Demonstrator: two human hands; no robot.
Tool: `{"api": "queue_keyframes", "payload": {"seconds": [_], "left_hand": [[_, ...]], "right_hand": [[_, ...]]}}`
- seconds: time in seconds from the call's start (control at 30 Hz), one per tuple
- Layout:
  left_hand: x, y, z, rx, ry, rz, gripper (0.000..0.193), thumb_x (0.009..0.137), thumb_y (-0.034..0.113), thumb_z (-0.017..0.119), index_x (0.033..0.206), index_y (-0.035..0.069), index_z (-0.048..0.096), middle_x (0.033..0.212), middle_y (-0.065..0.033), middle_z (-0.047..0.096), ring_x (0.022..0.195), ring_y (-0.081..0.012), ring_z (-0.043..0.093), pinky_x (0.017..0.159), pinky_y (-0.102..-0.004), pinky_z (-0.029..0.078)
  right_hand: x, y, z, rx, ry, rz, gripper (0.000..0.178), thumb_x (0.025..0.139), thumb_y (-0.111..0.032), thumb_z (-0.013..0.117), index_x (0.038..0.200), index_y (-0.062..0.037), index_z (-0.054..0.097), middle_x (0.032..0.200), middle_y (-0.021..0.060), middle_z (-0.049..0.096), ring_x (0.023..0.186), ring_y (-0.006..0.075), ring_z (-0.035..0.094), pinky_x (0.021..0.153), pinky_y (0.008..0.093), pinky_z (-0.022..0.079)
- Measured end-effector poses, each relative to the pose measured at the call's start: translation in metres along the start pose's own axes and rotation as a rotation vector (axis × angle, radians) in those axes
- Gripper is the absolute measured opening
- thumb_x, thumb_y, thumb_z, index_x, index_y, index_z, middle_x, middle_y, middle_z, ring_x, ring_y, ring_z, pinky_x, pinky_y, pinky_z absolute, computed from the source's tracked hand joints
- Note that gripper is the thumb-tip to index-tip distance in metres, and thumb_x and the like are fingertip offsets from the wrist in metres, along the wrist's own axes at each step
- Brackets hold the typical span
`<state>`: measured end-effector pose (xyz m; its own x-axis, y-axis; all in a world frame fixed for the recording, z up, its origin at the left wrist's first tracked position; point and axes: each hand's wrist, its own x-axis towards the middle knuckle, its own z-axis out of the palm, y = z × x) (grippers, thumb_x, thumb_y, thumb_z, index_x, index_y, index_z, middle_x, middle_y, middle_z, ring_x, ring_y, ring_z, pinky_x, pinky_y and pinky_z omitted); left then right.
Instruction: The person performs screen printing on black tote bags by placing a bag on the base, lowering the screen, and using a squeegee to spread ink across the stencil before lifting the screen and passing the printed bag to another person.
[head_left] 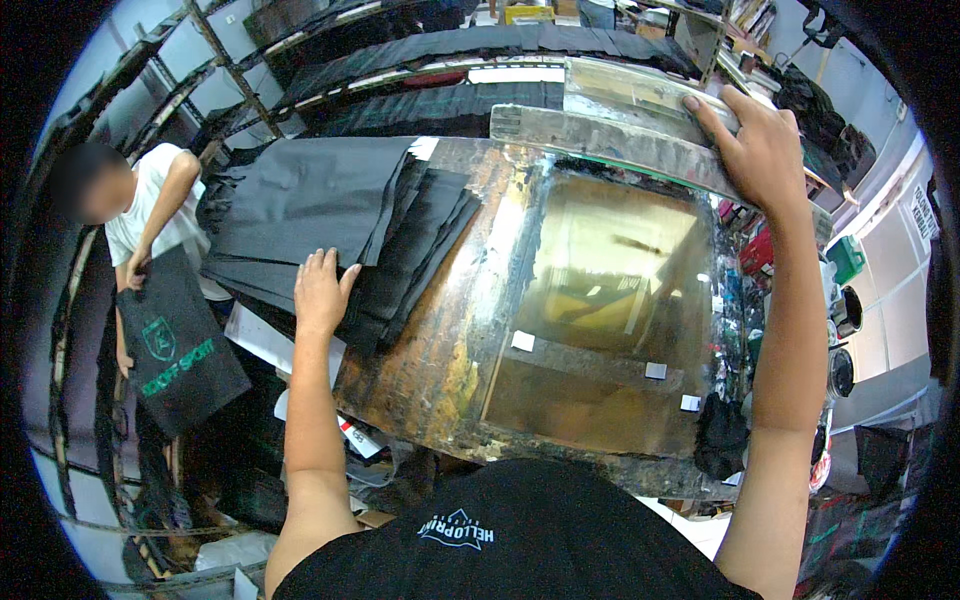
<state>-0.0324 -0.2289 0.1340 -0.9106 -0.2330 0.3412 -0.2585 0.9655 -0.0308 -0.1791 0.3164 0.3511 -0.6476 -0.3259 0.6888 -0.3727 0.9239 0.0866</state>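
Note:
My left hand point(322, 292) lies with its fingers stretched out on the near right corner of a stack of black fabric pieces point(300, 200). The stack sits on the left part of a worn, stained table point(440, 380), its layers fanned unevenly toward the right. At the far right, my right hand point(755, 145) is closed around the right end of a screen printing frame point(600, 132), which is tilted up along the table's far side. Below the frame, a glass panel point(610, 290) is set in the tabletop, with small white tabs point(655, 371) on it.
At the left, a person in a white shirt point(165, 190) holds a black bag point(185, 340) with a green print. Racks point(420, 105) behind the table carry more black pieces. Cans point(842, 370) and a green container point(847, 258) stand at the right; a black cloth point(722, 435) hangs at the near right corner.

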Motion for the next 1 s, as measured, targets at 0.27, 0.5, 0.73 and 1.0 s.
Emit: {"api": "queue_keyframes", "payload": {"seconds": [0.27, 0.5, 0.73, 1.0], "left_hand": [[0.018, 0.004, -0.035, 0.030, 0.145, 0.133, 0.021, 0.101, 0.022, 0.061, 0.112, 0.005, 0.064, 0.109, -0.0157, 0.073, 0.101, -0.0361, 0.070, 0.084, -0.0467, 0.056], [0.007, 0.126, -0.051, -0.208, 0.260, 0.754, 0.015, 0.087, 0.013, 0.070, 0.099, 0.006, 0.065, 0.122, -0.0141, 0.071, 0.114, -0.0337, 0.068, 0.102, -0.0470, 0.054], [-0.059, 0.314, 0.042, -0.553, 0.003, 0.997, 0.019, 0.095, 0.017, 0.058, 0.110, 0.007, 0.065, 0.116, -0.0196, 0.072, 0.107, -0.0361, 0.070, 0.094, -0.0456, 0.055], [-0.109, 0.388, 0.060, -0.495, -0.185, 0.946, 0.061, 0.102, 0.055, 0.050, 0.149, 0.017, 0.057, 0.163, -0.0194, 0.038, 0.153, -0.0454, 0.028, 0.120, -0.0737, 0.010]], "right_hand": [[0.001, 0.004, 0.001, -0.013, -0.041, 0.018, 0.068, 0.098, -0.067, 0.047, 0.099, -0.0028, 0.070, 0.093, 0.0229, 0.071, 0.094, 0.0432, 0.068, 0.091, 0.0562, 0.045], [0.002, 0.009, 0.002, -0.011, -0.009, -0.015, 0.066, 0.099, -0.066, 0.047, 0.101, -0.0045, 0.071, 0.092, 0.0229, 0.072, 0.091, 0.0410, 0.068, 0.089, 0.0545, 0.047], [0.003, -0.006, -0.021, 0.049, -0.232, 0.137, 0.081, 0.101, -0.078, 0.028, 0.094, -0.0058, 0.065, 0.085, 0.0101, 0.067, 0.084, 0.0219, 0.064, 0.097, 0.0509, 0.046], [0.001, 0.005, -0.015, 0.060, -0.314, 0.059, 0.077, 0.104, -0.074, 0.026, 0.095, -0.0079, 0.063, 0.082, 0.0058, 0.064, 0.080, 0.0199, 0.064, 0.109, 0.0588, 0.042]]}}
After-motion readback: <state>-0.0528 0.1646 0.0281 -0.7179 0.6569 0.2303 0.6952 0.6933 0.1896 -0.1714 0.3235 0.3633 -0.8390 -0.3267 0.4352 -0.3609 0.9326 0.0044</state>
